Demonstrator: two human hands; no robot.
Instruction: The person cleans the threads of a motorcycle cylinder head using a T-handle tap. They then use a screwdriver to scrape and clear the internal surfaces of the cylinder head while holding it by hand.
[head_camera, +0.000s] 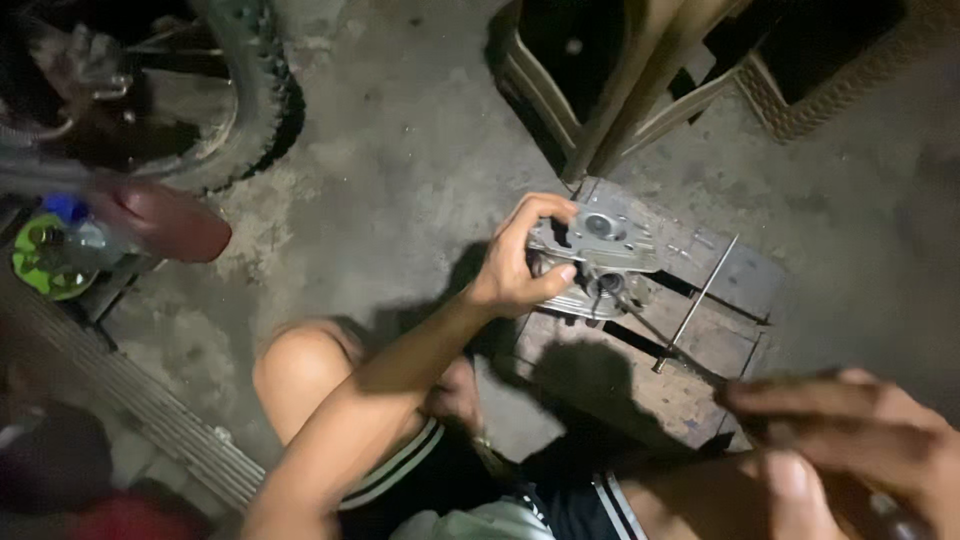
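At the far left a knobby tire (250, 90) stands on the concrete floor (400, 150), with a red fender-like part (165, 225) and a green, round object (40, 255) below it, blurred and dim. None of these is touched.

Toward the middle, the left hand (515, 262) reaches forward from above a bare knee (300, 370) and closes around the left side of a metal engine part (600, 262) (it looks like a cylinder head), fingers curled over its top edge and thumb pressed against its near face. The part sits at the far left corner of a low wooden block (640, 385), which rests on the floor and carries the work. The grip looks like a steadying one, holding the part in place on the wood.

Just right of the part, a thin metal rod (697, 300) lies slanted across the block toward its right edge, apart from the left hand. A second dark shaft runs from the part's near face toward the lower right.

At the lower right, close to the camera and blurred, the right hand (850, 440) has its fingers pressed together, pinching the dark handle of a tool (690, 362) whose tip seems to reach the part's near face.

As a judgement, the work is midway: the part is off any engine and being worked on, while the loose rod waits unused. Plastic chairs (640, 70) stand beyond the block.
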